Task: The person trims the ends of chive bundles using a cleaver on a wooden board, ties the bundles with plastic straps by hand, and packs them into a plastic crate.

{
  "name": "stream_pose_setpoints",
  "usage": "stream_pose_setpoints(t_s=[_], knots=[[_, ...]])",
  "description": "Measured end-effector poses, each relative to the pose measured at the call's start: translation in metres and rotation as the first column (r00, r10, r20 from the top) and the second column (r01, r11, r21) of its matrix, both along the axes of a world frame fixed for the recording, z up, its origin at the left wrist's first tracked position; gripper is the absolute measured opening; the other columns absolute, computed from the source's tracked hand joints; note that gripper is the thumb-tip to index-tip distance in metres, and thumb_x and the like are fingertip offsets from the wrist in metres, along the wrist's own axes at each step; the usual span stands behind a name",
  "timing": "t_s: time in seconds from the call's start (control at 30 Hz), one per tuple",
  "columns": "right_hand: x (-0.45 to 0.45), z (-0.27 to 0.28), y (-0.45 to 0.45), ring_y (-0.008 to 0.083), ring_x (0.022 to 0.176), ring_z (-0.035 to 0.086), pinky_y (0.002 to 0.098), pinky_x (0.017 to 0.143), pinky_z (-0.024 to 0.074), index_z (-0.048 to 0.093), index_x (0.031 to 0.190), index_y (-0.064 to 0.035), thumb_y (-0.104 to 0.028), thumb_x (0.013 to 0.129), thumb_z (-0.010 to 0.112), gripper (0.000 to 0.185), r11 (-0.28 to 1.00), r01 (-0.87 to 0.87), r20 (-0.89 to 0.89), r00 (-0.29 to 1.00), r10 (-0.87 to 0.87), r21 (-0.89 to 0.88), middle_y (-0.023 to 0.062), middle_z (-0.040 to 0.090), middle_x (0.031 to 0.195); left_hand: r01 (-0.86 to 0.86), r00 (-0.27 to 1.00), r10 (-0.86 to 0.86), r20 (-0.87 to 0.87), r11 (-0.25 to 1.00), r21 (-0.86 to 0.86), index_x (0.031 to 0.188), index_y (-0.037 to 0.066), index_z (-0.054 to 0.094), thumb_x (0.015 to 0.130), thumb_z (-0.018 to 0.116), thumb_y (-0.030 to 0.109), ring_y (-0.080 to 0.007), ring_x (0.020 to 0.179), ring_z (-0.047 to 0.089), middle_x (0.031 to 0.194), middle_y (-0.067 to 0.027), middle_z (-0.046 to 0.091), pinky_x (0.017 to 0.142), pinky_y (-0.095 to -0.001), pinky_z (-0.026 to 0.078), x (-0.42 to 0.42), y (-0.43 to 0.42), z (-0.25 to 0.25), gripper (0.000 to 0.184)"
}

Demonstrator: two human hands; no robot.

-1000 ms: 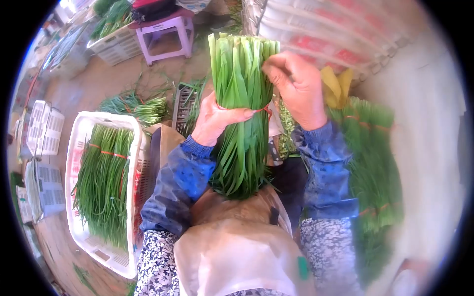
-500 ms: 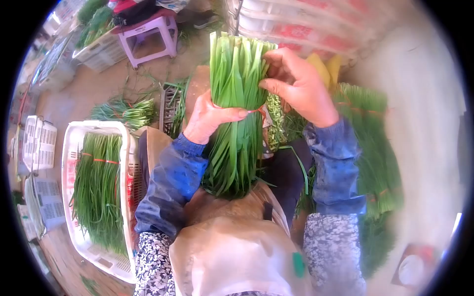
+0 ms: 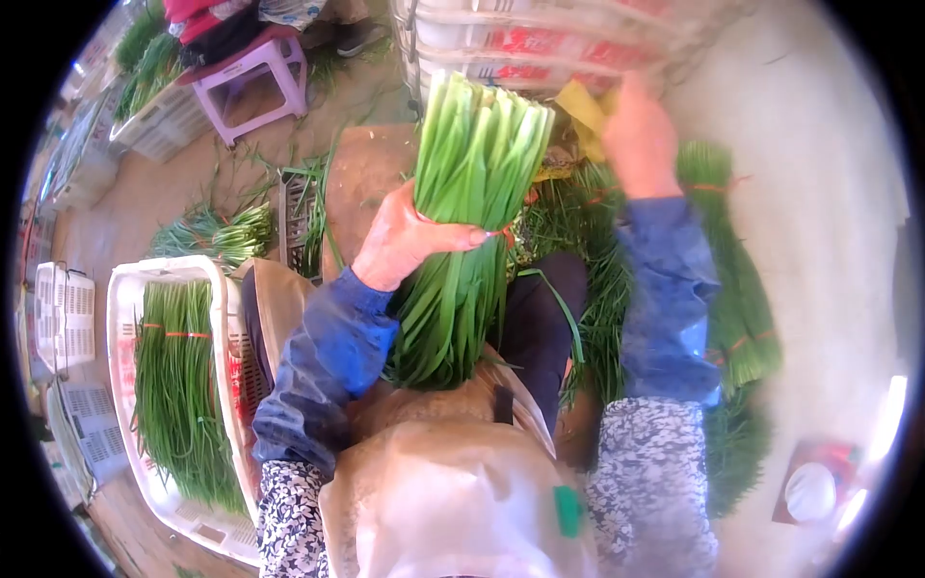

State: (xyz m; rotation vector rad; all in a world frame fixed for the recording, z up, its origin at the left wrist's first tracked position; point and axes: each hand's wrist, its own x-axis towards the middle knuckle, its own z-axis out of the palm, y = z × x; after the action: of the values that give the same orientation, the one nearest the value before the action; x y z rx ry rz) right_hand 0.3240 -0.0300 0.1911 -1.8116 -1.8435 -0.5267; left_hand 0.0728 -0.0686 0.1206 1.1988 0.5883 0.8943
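Note:
My left hand (image 3: 403, 236) is wrapped round a thick bundle of garlic chives (image 3: 479, 159), thumb across its front. The pale cut ends point up and away from me, and the green leaves hang towards my lap. An orange-red band (image 3: 503, 234) shows at the bundle's middle, beside my thumb. My right hand (image 3: 640, 144) is off the bundle, to its right and raised near a yellow piece of material (image 3: 584, 114). Motion blurs its fingers, so whether it holds anything cannot be made out.
At left, a white basket (image 3: 231, 361) contains banded chives (image 3: 178, 385). More chives (image 3: 727, 260) lie on the floor at right, and others (image 3: 226, 236) at the left. A purple stool (image 3: 255, 87) with a seated person stands beyond. White crates (image 3: 520, 43) are stacked ahead.
My right hand has left the top of the bundle and moved right and up towards the yellow material. My left hand keeps its hold, with the bundle now leaning slightly right.

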Motion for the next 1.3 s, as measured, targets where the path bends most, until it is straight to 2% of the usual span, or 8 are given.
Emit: stream_pose_setpoints(t_s=[0.2, 0.43, 0.57, 0.7, 0.73, 0.8, 0.97, 1.3], knots=[[-0.049, 0.031, -0.033, 0.0371, 0.105, 0.055, 0.042, 0.09, 0.0458, 0.06, 0.109, 0.0002, -0.005, 0.07, 0.065, 0.039, 0.807, -0.577, 0.027, 0.815, 0.579, 0.126, 0.0202, 0.059, 0.109, -0.053, 0.997, 0.054, -0.051, 0.998, 0.033, 0.112, -0.003, 0.06, 0.065, 0.083, 0.017, -0.0134, 0.093, 0.064, 0.101, -0.0096, 0.07, 0.085, -0.0282, 0.05, 0.016, 0.006, -0.008, 0.056], [-0.044, 0.018, -0.011, 0.0306, 0.083, 0.061, 0.0443, 0.075, 0.0476, 0.06, 0.088, -0.003, -0.01, 0.076, 0.065, 0.015, 0.837, -0.545, 0.15, 0.832, 0.534, 0.049, 0.011, 0.061, 0.09, -0.101, 0.975, 0.107, -0.196, 0.994, 0.041, 0.106, -0.001, 0.064, 0.063, 0.082, 0.02, -0.0132, 0.087, 0.065, 0.096, -0.0072, 0.071, 0.082, -0.0287, 0.051, 0.024, 0.001, -0.012, 0.051], [0.018, 0.017, 0.024, 0.0334, 0.071, 0.064, 0.0431, 0.059, 0.0494, 0.059, 0.102, -0.0061, -0.01, 0.081, 0.058, 0.021, 0.988, 0.154, 0.201, 0.967, -0.154, 0.018, 0.0149, 0.065, 0.079, -0.118, 0.979, 0.131, -0.158, 0.989, 0.087, 0.108, -0.001, 0.064, 0.065, 0.08, 0.017, -0.0122, 0.089, 0.064, 0.096, -0.0077, 0.071, 0.082, -0.0279, 0.051, 0.02, 0.003, -0.015, 0.05], [0.056, -0.013, 0.015, 0.0261, 0.067, 0.066, 0.0341, 0.056, 0.0498, 0.062, 0.104, -0.0027, -0.011, 0.083, 0.06, 0.022, 0.911, -0.184, 0.443, 0.896, 0.001, 0.37, 0.0117, 0.067, 0.076, -0.069, 0.996, 0.069, -0.05, 0.998, 0.015, 0.117, -0.001, 0.059, 0.07, 0.077, 0.009, -0.0132, 0.092, 0.064, 0.102, -0.0075, 0.07, 0.083, -0.0281, 0.05, 0.014, 0.003, -0.011, 0.052], [0.039, -0.01, -0.006, 0.0215, 0.064, 0.064, 0.0324, 0.056, 0.0496, 0.063, 0.102, -0.0018, -0.01, 0.084, 0.062, 0.021, 0.984, -0.166, -0.076, 0.982, 0.171, 0.06, 0.0094, 0.066, 0.075, -0.066, 0.996, 0.067, -0.051, 0.998, 0.01, 0.117, -0.001, 0.059, 0.07, 0.077, 0.009, -0.0132, 0.092, 0.064, 0.102, -0.0075, 0.07, 0.083, -0.0281, 0.05, 0.013, 0.004, -0.012, 0.052], [0.005, -0.012, -0.035, 0.0096, 0.061, 0.059, 0.0257, 0.054, 0.0477, 0.065, 0.093, 0.0, -0.014, 0.086, 0.067, 0.016, 0.854, -0.495, -0.849, 0.511, 0.136, -0.161, 0.0026, 0.065, 0.074, -0.042, 0.999, 0.042, -0.035, 0.999, 0.004, 0.121, -0.001, 0.056, 0.072, 0.075, 0.005, -0.014, 0.093, 0.063, 0.104, -0.007, 0.068, 0.082, -0.0283, 0.05, 0.01, 0.006, -0.014, 0.053], [-0.034, -0.031, -0.039, 0.0075, 0.054, 0.057, 0.0204, 0.048, 0.0449, 0.065, 0.093, 0.0011, -0.016, 0.089, 0.066, 0.018, 0.821, -0.57, -0.978, 0.177, 0.107, -0.014, 0.0023, 0.063, 0.071, -0.035, 0.997, 0.034, -0.072, 0.999, -0.003, 0.119, -0.001, 0.057, 0.073, 0.074, 0.005, -0.0122, 0.092, 0.062, 0.103, -0.0057, 0.068, 0.082, -0.0275, 0.05, 0.013, 0.006, -0.013, 0.05], [-0.028, -0.006, -0.025, 0.0105, 0.051, 0.057, 0.023, 0.048, 0.0448, 0.063, 0.096, -0.0015, -0.02, 0.092, 0.061, 0.019, 0.837, -0.543, -0.933, 0.333, 0.139, -0.069, 0.0026, 0.061, 0.068, -0.021, 0.996, 0.023, -0.082, 0.999, 0.031, 0.12, -0.003, 0.059, 0.073, 0.073, 0.011, -0.0122, 0.097, 0.06, 0.109, -0.0067, 0.067, 0.087, -0.0275, 0.046, 0.013, -0.001, -0.02, 0.051]])
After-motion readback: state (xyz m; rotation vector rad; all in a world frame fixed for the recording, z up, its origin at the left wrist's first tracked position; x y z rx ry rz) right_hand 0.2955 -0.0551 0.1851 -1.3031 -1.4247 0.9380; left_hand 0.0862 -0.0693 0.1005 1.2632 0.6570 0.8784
